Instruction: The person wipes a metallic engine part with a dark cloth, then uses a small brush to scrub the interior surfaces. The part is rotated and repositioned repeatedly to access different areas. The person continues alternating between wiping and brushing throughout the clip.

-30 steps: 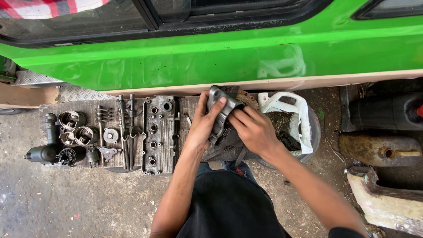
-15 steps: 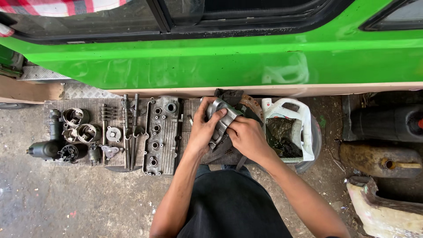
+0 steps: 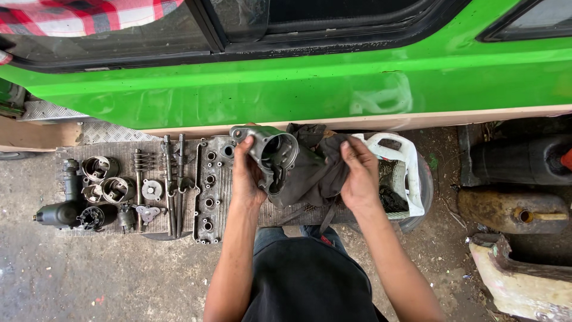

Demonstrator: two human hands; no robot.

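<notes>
Left hand (image 3: pixel 247 176) grips the grey cast-metal housing (image 3: pixel 271 156) (likely heavy, rigid; best held by its rim); right hand (image 3: pixel 359 173) pinches the limp dark rag (image 3: pixel 316 173)

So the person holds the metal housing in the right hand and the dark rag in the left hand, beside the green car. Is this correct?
Not quite: the hands are swapped. In the head view the left hand holds the metal housing, and the right hand holds the dark rag. The green car is indeed beside them.
</notes>
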